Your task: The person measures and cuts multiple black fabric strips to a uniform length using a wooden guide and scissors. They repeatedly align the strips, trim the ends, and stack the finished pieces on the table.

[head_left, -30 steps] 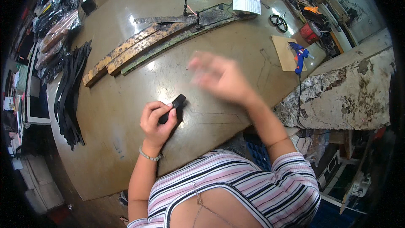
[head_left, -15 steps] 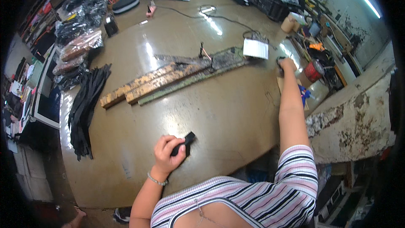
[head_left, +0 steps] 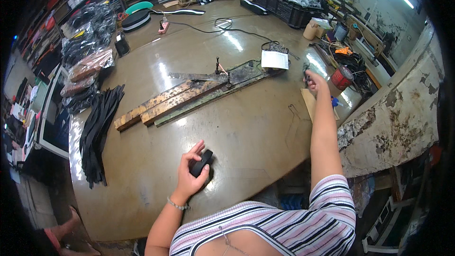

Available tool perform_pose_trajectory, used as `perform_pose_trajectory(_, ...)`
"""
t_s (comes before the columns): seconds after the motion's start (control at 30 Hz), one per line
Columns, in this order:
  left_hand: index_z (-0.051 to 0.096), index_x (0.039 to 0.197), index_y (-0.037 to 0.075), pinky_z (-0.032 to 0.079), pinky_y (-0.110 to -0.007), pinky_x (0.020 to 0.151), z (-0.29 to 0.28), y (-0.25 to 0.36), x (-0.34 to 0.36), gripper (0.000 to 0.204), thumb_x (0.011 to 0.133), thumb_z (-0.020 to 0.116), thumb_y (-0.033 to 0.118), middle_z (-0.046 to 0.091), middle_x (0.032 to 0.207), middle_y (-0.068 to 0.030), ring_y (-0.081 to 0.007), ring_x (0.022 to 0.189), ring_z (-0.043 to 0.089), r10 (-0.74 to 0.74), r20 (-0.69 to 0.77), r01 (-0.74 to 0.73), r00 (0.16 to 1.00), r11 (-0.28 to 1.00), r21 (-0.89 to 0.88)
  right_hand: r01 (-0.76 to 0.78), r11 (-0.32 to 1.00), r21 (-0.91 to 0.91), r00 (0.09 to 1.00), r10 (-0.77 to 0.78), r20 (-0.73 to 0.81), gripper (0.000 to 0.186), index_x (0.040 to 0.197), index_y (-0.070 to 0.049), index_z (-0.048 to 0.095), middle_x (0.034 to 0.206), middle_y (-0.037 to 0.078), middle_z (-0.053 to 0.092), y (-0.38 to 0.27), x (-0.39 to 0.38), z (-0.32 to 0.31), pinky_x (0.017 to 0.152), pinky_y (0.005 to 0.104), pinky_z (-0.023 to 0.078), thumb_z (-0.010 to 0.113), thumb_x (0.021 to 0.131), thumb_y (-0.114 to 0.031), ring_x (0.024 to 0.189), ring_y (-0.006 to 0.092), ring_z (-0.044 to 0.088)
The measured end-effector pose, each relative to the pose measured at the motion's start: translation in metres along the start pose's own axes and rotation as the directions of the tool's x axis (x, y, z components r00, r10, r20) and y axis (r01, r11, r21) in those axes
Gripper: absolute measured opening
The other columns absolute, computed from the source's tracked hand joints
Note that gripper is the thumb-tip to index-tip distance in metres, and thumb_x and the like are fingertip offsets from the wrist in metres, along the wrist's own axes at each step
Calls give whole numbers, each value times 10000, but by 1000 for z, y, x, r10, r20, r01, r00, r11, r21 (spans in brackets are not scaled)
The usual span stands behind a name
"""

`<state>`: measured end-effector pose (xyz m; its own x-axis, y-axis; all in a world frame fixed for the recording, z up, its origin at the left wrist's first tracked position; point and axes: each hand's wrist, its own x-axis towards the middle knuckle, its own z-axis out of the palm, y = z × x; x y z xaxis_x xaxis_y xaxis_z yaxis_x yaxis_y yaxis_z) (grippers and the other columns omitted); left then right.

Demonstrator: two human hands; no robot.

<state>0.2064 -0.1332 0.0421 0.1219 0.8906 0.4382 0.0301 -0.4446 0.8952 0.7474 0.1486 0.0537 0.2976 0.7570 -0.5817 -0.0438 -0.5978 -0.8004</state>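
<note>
tabletop (head_left: 246,142) — glossy brown | wall (head_left: 395,31) — blotched | left hand (head_left: 192,168) around black piece (head_left: 202,163)

The right hand (head_left: 317,82) partly hides the scissors (head_left: 306,69), its forearm (head_left: 324,130) most of the blue glue gun (head_left: 334,101).

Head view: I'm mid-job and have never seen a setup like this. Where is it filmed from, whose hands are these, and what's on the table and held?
There is no machine here: these are a person's bare hands, filmed by a wide fisheye camera on their head, looking down, so straight edges bend near the rim. Left in the picture is their left. The left hand holds a small black piece above the near side of the table. The right hand reaches a dark tool, partly hidden; its grip is unclear. On the table lie worn yellow and green bars, black strips and a white sheet.
</note>
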Motion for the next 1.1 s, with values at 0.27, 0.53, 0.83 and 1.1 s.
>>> perform_pose_trajectory(0.27, 415, 1311, 47, 344, -364, 1031, -7, 7, -2, 564, 761, 529, -4, 486, 1310, -169, -302, 1213, 478, -15, 123, -14, 992, 972, 234, 639, 725, 256, 719, -682, 135, 208, 918, -75, 596, 619, -14, 542, 64, -217, 118, 356, 167, 248, 582, 893, -281, 399, 38, 364)
perform_pose_trajectory(0.53, 444, 1295, 34, 310, -325, 1032, -6, 4, -8, 490, 811, 514, 11, 536, 1246, -111, -205, 1187, 475, -133, 88, 128, 987, 990, 51, 802, 567, -186, 535, -546, 645, 169, 885, -1, 577, 655, 59, 568, 131, -324, 215, 562, 277, 428, 643, 826, -145, 598, 143, 548)
perform_pose_trajectory(0.83, 502, 1246, 48, 401, -304, 929, -7, 3, -8, 440, 812, 566, 32, 560, 1168, -127, -236, 1083, 546, -6, -39, 12, 999, 989, 144, 941, 219, -260, 324, -807, 493, 199, 943, 0, 551, 765, 192, 583, 127, -357, 252, 595, 376, 465, 631, 774, -68, 673, 347, 595)
perform_pose_trajectory(1.1, 517, 1188, -23, 368, -313, 968, -12, 11, -6, 394, 806, 593, 33, 559, 1164, -140, -236, 1097, 528, -12, -28, 16, 1000, 986, 165, 933, 252, -258, 352, -794, 496, 188, 932, -1, 527, 817, 205, 590, 131, -354, 262, 634, 429, 460, 583, 760, -49, 747, 381, 594)
